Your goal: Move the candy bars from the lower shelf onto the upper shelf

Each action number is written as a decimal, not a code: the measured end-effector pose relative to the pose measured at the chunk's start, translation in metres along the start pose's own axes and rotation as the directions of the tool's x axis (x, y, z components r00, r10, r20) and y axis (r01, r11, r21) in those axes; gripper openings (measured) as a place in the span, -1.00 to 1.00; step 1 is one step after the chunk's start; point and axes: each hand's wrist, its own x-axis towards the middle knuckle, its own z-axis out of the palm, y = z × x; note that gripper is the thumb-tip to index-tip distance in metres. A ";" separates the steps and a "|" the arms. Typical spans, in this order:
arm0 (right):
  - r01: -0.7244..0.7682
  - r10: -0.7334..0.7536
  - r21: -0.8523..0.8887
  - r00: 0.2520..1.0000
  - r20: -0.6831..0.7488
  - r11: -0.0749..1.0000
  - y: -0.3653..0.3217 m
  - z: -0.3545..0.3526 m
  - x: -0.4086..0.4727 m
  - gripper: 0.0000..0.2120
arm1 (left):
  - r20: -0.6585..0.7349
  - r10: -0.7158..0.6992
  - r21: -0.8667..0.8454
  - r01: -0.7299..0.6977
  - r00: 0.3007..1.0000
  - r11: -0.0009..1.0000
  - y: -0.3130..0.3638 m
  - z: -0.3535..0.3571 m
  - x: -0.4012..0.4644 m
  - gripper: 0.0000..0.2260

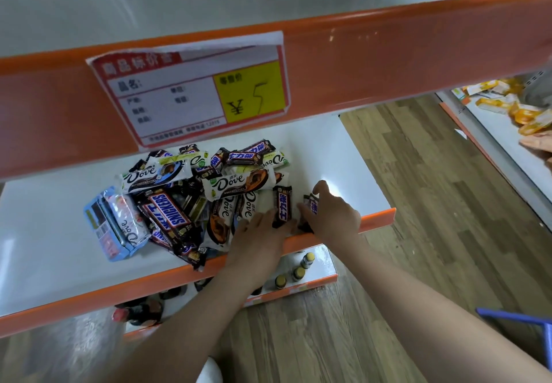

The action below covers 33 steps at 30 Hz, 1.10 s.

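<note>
A heap of candy bars (185,197), Dove and Snickers wrappers, lies on the white lower shelf (343,167). My left hand (257,239) rests at the shelf's front edge, its fingers on a small Snickers bar (283,209) that lies lengthwise. My right hand (331,218) is curled round another small Snickers bar (310,209) just to the right of it. The upper shelf (179,0) above is a bare white surface with an orange front rail (388,60).
A price label (191,92) marked 5 yuan hangs on the upper rail. Small bottles (294,272) stand on the shelf below. Wooden floor lies to the right, with another shelf of yellow packets (507,104) at far right and a blue stool edge (522,320).
</note>
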 end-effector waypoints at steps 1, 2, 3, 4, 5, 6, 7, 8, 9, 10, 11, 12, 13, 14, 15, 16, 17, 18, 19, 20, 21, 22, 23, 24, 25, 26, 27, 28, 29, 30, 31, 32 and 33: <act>0.025 -0.026 -0.005 0.999 -0.023 1.000 0.001 0.001 0.001 -0.62 | 0.021 -0.028 0.011 0.028 0.999 1.000 0.002 0.002 0.002 -0.55; 0.051 -0.052 -0.006 0.998 -0.045 0.999 0.003 0.002 0.002 -0.65 | 0.036 -0.049 0.023 0.048 0.998 0.999 0.003 0.004 0.003 -0.57; 0.068 -0.068 -0.005 0.995 -0.067 0.998 0.004 0.003 0.003 -0.67 | 0.033 -0.061 0.015 0.061 0.998 0.998 0.002 0.005 0.004 -0.59; 0.069 -0.069 -0.004 0.994 -0.084 0.998 0.006 0.003 0.004 -0.68 | 0.029 -0.068 0.002 0.068 0.997 0.998 0.000 0.006 0.003 -0.61; 0.058 -0.057 -0.001 0.994 -0.091 0.998 0.007 0.002 0.006 -0.69 | 0.022 -0.074 0.009 0.073 0.997 0.997 -0.004 0.006 0.003 -0.65; 0.049 -0.049 0.002 0.994 -0.094 0.999 0.009 0.001 0.007 -0.72 | 0.011 -0.084 0.010 0.084 0.996 0.996 -0.008 0.005 0.004 -0.70; 0.068 -0.067 0.009 0.992 -0.105 0.998 0.012 0.000 0.008 -0.76 | -0.016 -0.084 0.014 0.084 0.996 0.996 -0.012 0.006 0.004 -0.77; 0.135 -0.132 0.010 0.981 -0.139 0.991 0.015 -0.002 0.007 -0.81 | -0.045 -0.073 0.032 0.075 0.996 0.997 -0.017 0.005 0.004 -0.85; 0.234 -0.232 -0.010 0.957 -0.176 0.972 0.019 -0.004 0.008 -0.81 | -0.074 -0.063 0.043 0.066 0.995 0.997 -0.021 0.003 0.005 -0.90; 0.334 -0.339 -0.056 0.922 -0.189 0.941 0.022 -0.005 0.009 -0.72 | -0.087 -0.050 0.036 0.053 0.995 0.998 -0.025 0.002 0.006 -0.85; 0.433 -0.444 -0.103 0.882 -0.155 0.896 0.025 -0.007 0.010 -0.63 | -0.098 -0.037 0.017 0.039 0.994 0.999 -0.028 0.001 0.007 -0.80; 0.507 -0.516 -0.113 0.854 -0.067 0.854 0.025 -0.009 0.012 -0.58 | -0.105 -0.060 -0.018 0.059 0.993 0.998 -0.028 -0.001 0.009 -0.80; 0.542 -0.543 -0.105 0.839 0.025 0.834 0.023 -0.013 0.013 -0.57 | -0.113 -0.098 -0.052 0.092 0.989 0.994 -0.028 -0.002 0.012 -0.82; 0.540 -0.531 -0.101 0.841 0.104 0.836 0.022 -0.017 0.014 -0.59 | -0.076 -0.153 -0.074 0.147 0.985 0.986 -0.025 -0.005 0.015 -0.80; 0.521 -0.504 -0.117 0.851 0.145 0.846 0.023 -0.018 0.016 -0.62 | -0.030 -0.218 -0.080 0.215 0.976 0.973 -0.022 -0.006 0.019 -0.71; 0.488 -0.467 -0.152 0.870 0.156 0.860 0.025 -0.018 0.018 -0.64 | -0.003 -0.261 -0.070 0.260 0.965 0.963 -0.021 -0.005 0.022 -0.62; 0.451 -0.428 -0.184 0.891 0.154 0.873 0.026 -0.018 0.018 -0.62 | 0.023 -0.285 -0.061 0.286 0.958 0.956 -0.019 -0.004 0.026 -0.54; 0.423 -0.400 -0.194 0.905 0.147 0.885 0.027 -0.018 0.018 -0.59 | 0.033 -0.292 -0.067 0.294 0.956 0.954 -0.017 -0.003 0.029 -0.51; 0.409 -0.388 -0.190 0.911 0.140 0.892 0.028 -0.018 0.017 -0.57 | 0.033 -0.280 -0.075 0.282 0.959 0.956 -0.015 -0.003 0.032 -0.50; 0.412 -0.393 -0.180 0.910 0.134 0.893 0.029 -0.018 0.015 -0.57 | 0.028 -0.262 -0.083 0.263 0.965 0.961 -0.014 0.000 0.033 -0.53; 0.423 -0.406 -0.166 0.905 0.126 0.891 0.028 -0.017 0.014 -0.57 | 0.022 -0.244 -0.098 0.245 0.969 0.965 -0.013 0.001 0.034 -0.57; 0.435 -0.420 -0.149 0.899 0.119 0.888 0.029 -0.016 0.013 -0.57 | 0.016 -0.232 -0.114 0.232 0.973 0.966 -0.012 0.002 0.034 -0.60; 0.444 -0.432 -0.133 0.895 0.111 0.886 0.029 -0.015 0.013 -0.59 | 0.003 -0.221 -0.121 0.220 0.975 0.968 -0.012 0.003 0.034 -0.62; 0.448 -0.438 -0.118 0.893 0.103 0.886 0.030 -0.014 0.012 -0.60 | -0.005 -0.212 -0.113 0.210 0.977 0.971 -0.011 0.003 0.033 -0.62; 0.445 -0.436 -0.098 0.895 0.094 0.890 0.030 -0.013 0.012 -0.61 | -0.009 -0.210 -0.100 0.208 0.978 0.973 -0.011 0.004 0.033 -0.63; 0.434 -0.427 -0.079 0.900 0.087 0.898 0.029 -0.013 0.013 -0.62 | -0.016 -0.212 -0.090 0.209 0.977 0.974 -0.012 0.004 0.032 -0.63; 0.418 -0.413 -0.068 0.907 0.082 0.906 0.029 -0.012 0.013 -0.63 | -0.026 -0.216 -0.089 0.213 0.976 0.973 -0.013 0.005 0.032 -0.64; 0.400 -0.395 -0.067 0.915 0.080 0.914 0.028 -0.012 0.013 -0.63 | -0.032 -0.225 -0.092 0.222 0.974 0.971 -0.013 0.005 0.033 -0.64; 0.383 -0.378 -0.071 0.923 0.077 0.921 0.028 -0.011 0.013 -0.64 | -0.034 -0.235 -0.093 0.231 0.971 0.968 -0.014 0.005 0.033 -0.64; 0.369 -0.364 -0.074 0.929 0.072 0.927 0.029 -0.011 0.013 -0.65 | -0.031 -0.240 -0.095 0.236 0.970 0.967 -0.014 0.004 0.033 -0.63; 0.359 -0.354 -0.076 0.933 0.068 0.930 0.029 -0.010 0.013 -0.65 | -0.024 -0.240 -0.096 0.237 0.970 0.967 -0.014 0.004 0.033 -0.63; 0.351 -0.347 -0.079 0.936 0.067 0.933 0.028 -0.011 0.012 -0.66 | -0.020 -0.241 -0.093 0.238 0.970 0.967 -0.014 0.003 0.032 -0.64; 0.349 -0.344 -0.084 0.937 0.067 0.933 0.028 -0.012 0.011 -0.66 | -0.019 -0.246 -0.090 0.244 0.969 0.966 -0.014 0.003 0.031 -0.64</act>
